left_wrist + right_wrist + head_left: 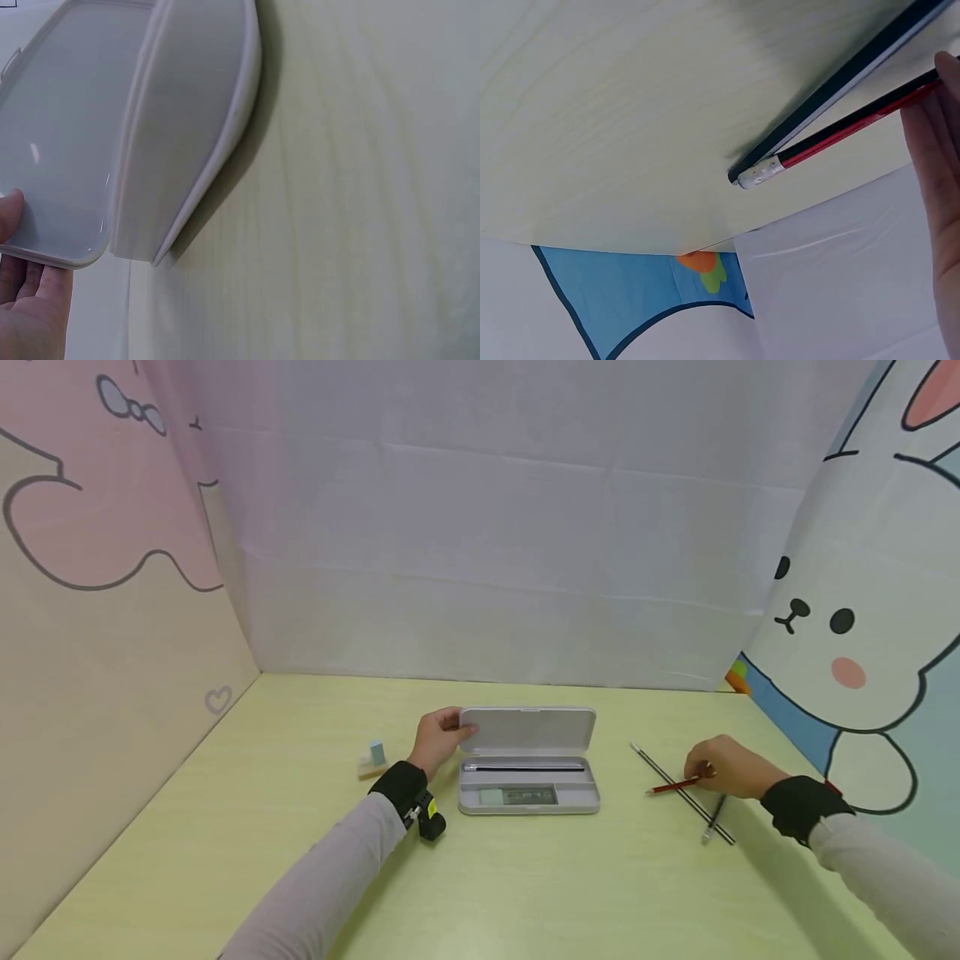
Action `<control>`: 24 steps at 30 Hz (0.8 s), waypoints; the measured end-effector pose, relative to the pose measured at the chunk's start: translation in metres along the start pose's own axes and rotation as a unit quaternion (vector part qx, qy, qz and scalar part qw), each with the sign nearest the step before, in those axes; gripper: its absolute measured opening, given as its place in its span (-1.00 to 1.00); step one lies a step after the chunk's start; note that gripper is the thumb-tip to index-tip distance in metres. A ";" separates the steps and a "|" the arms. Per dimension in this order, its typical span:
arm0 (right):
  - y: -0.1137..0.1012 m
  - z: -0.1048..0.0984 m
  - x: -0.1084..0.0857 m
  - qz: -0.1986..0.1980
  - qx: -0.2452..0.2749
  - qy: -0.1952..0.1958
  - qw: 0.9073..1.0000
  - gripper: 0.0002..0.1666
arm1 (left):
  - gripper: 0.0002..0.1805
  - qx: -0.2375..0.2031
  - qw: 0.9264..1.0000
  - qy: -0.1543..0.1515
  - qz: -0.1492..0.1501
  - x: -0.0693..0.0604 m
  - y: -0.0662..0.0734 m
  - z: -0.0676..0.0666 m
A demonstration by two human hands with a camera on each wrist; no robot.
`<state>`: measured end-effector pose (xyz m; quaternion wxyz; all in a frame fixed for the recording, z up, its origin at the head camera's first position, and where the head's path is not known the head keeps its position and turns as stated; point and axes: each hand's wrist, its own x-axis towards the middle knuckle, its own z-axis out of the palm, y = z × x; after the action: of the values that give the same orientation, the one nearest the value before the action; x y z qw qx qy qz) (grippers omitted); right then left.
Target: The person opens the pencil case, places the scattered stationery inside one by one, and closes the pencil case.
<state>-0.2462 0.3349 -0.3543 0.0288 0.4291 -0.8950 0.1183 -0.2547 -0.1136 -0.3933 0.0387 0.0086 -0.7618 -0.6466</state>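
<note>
An open white pencil case point(581, 797) lies mid-table with its lid point(532, 731) raised. My left hand point(437, 742) pinches the lid's left edge, thumb inside and fingers behind, as the left wrist view shows. One dark pencil point(525, 768) lies in the case's back compartment; a pale green and grey block point(528, 795), possibly an eraser, sits in the front one. On the right, my right hand point(723, 766) pinches a red-and-black pencil point(840, 137) with a white eraser end. Beneath it a striped pencil point(660, 771) and a dark pencil point(715, 818) cross on the table.
Left of the case, behind my left wrist, stands a small pale blue and beige object point(375, 756). A white sheet point(480, 568) closes off the table's back edge. Printed panels flank both sides, a rabbit drawing point(862, 652) on the right.
</note>
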 end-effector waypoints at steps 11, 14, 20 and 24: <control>-0.005 -0.008 0.012 -0.016 0.007 0.006 1.000 -0.72 | -0.72 0.000 1.000 0.004 0.007 0.004 0.005 -0.003; -0.012 -0.010 0.017 -0.022 0.010 0.016 1.000 -0.72 | -0.73 0.003 1.000 0.002 0.011 0.003 0.005 -0.003; -0.028 -0.005 0.031 -0.031 0.017 0.022 0.999 -0.74 | -0.72 0.006 1.000 -0.005 0.006 0.002 0.002 -0.002; -0.038 -0.002 0.044 -0.057 0.022 0.033 0.998 -0.75 | -0.73 0.005 1.000 -0.007 0.007 0.001 -0.001 -0.001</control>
<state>-0.2451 0.2791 -0.3385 0.0555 0.4756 -0.8650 0.1501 -0.2561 -0.1153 -0.3942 0.0378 -0.0013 -0.7652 -0.6427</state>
